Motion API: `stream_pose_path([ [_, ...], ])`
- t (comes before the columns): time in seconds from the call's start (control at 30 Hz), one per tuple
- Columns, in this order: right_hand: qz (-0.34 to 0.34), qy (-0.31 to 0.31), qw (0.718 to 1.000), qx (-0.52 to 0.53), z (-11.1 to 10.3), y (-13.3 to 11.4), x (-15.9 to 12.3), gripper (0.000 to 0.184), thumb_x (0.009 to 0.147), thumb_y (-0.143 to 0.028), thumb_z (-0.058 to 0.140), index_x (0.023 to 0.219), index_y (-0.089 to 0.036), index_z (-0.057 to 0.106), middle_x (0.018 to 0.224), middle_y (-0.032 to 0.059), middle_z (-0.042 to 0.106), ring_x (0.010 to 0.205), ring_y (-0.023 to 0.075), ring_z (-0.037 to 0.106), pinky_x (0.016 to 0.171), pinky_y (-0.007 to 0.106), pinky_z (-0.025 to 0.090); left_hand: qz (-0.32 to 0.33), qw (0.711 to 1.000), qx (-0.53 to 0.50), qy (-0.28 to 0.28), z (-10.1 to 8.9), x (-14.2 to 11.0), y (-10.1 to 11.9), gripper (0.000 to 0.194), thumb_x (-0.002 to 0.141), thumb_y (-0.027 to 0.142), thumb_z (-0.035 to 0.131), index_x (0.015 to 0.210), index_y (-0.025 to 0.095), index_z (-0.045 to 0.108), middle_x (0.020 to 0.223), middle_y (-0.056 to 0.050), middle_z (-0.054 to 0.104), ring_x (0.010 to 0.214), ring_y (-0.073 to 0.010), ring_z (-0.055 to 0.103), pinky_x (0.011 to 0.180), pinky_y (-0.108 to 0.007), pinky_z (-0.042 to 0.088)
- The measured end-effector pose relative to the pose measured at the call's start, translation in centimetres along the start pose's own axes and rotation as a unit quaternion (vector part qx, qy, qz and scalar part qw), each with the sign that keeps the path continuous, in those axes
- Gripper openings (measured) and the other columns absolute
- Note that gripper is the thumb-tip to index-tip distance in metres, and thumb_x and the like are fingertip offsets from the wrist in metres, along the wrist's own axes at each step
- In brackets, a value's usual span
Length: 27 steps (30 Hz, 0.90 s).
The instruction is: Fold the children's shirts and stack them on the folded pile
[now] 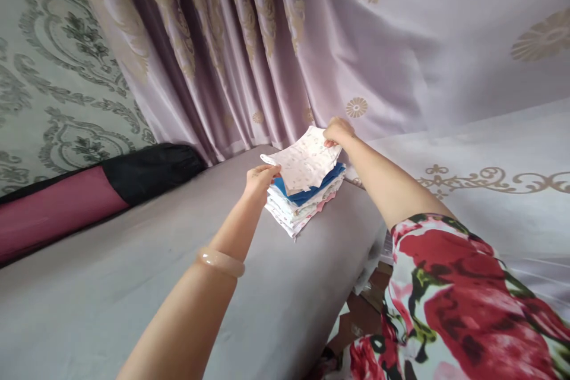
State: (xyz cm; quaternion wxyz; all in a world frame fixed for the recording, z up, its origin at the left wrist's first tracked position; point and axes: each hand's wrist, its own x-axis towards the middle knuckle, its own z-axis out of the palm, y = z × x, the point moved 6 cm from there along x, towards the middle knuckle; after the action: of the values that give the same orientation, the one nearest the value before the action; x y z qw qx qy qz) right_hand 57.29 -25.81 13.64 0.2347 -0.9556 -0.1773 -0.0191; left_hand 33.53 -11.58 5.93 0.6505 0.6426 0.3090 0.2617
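Observation:
Between my two hands is a pale pink printed garment [305, 160], folded and held slightly tilted over a stack. My left hand [262, 178] pinches its near left edge, close to a small white strap-like strip. On the far right corner, my right hand [337, 132] has its fingers closed over the cloth. Directly beneath lies a blue folded cloth [307, 193], on top of a stack of folded white printed clothes [289, 214] with a bit of pink showing at the side. The garment's exact kind is unclear.
The stack sits near the corner of a grey-covered bed [178, 285]. A black and maroon long bag [133, 181] lies along the patterned wall. Mauve curtains [222, 71] hang behind. Boxes or papers [369, 303] show below the bed's right edge.

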Motion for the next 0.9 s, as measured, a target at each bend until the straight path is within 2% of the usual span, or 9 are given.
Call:
stream_pose_path([
  [0.13, 0.016, 0.018, 0.999, -0.033, 0.2, 1.6, -0.2, 0.013, 0.084, -0.011, 0.064, 0.074, -0.010, 0.072, 0.055, 0.0049, 0.065, 0.065, 0.0183, 0.069, 0.080, 0.031, 0.055, -0.047, 0.999, -0.013, 0.019, 1.1, 0.9, -2.0, 0.017, 0.058, 0.025, 0.077, 0.054, 0.015, 0.064, 0.056, -0.001, 0.062, 0.053, -0.0094, 0.049, 0.058, -0.025, 0.040],
  [0.23, 0.012, 0.002, 0.999, -0.048, 1.1, 2.3, -0.2, 0.016, 0.083, -0.009, 0.062, 0.070, -0.009, 0.072, 0.055, 0.0055, 0.064, 0.066, 0.0186, 0.069, 0.080, 0.030, 0.055, -0.068, 0.997, -0.009, 0.020, 1.1, 1.4, -3.3, 0.020, 0.058, 0.024, 0.077, 0.050, 0.015, 0.061, 0.055, -0.002, 0.061, 0.051, -0.0090, 0.047, 0.056, -0.025, 0.039],
  [0.37, 0.016, -0.024, 0.998, -0.047, 2.5, 3.2, 0.6, 0.015, 0.085, -0.009, 0.059, 0.079, -0.009, 0.073, 0.061, 0.0064, 0.067, 0.070, 0.0186, 0.069, 0.083, 0.030, 0.054, -0.070, 0.997, -0.007, 0.021, 0.8, 1.8, -4.4, 0.020, 0.059, 0.021, 0.075, 0.049, 0.016, 0.059, 0.057, -0.001, 0.062, 0.051, -0.0081, 0.046, 0.056, -0.024, 0.039],
  [0.5, 0.013, -0.033, 0.997, -0.067, 4.1, 4.0, 1.3, 0.017, 0.086, -0.012, 0.059, 0.094, -0.006, 0.073, 0.076, 0.0126, 0.071, 0.090, 0.0235, 0.070, 0.089, 0.032, 0.052, -0.084, 0.996, 0.002, 0.026, 0.8, 1.8, -5.7, 0.019, 0.059, 0.022, 0.075, 0.050, 0.016, 0.060, 0.058, -0.002, 0.063, 0.052, -0.0092, 0.050, 0.057, -0.025, 0.041],
  [0.63, 0.004, -0.002, 0.995, -0.097, 5.3, 4.6, 1.5, 0.030, 0.086, -0.013, 0.058, 0.113, -0.005, 0.068, 0.099, 0.0190, 0.071, 0.108, 0.0279, 0.065, 0.094, 0.035, 0.049, -0.093, 0.995, 0.016, 0.035, 1.0, 1.6, -7.6, 0.020, 0.057, 0.027, 0.079, 0.055, 0.016, 0.063, 0.055, -0.003, 0.062, 0.056, -0.0135, 0.058, 0.058, -0.026, 0.043],
  [0.77, 0.005, 0.005, 0.993, -0.117, 6.8, 5.4, 1.3, 0.036, 0.088, -0.013, 0.056, 0.123, -0.009, 0.064, 0.116, 0.0211, 0.066, 0.117, 0.0288, 0.061, 0.098, 0.038, 0.047, -0.103, 0.994, 0.020, 0.034, 1.0, 1.5, -9.1, 0.023, 0.056, 0.031, 0.082, 0.063, 0.015, 0.067, 0.055, -0.003, 0.063, 0.056, -0.0152, 0.061, 0.058, -0.026, 0.045],
  [0.9, 0.003, -0.006, 0.992, -0.127, 8.3, 6.1, 0.7, 0.038, 0.089, -0.021, 0.058, 0.125, -0.008, 0.063, 0.124, 0.0242, 0.062, 0.119, 0.0305, 0.059, 0.099, 0.040, 0.046, -0.105, 0.994, 0.021, 0.033, 1.1, 1.1, -9.0, 0.025, 0.058, 0.031, 0.082, 0.069, 0.014, 0.067, 0.058, -0.004, 0.064, 0.059, -0.0165, 0.063, 0.060, -0.028, 0.047],
])
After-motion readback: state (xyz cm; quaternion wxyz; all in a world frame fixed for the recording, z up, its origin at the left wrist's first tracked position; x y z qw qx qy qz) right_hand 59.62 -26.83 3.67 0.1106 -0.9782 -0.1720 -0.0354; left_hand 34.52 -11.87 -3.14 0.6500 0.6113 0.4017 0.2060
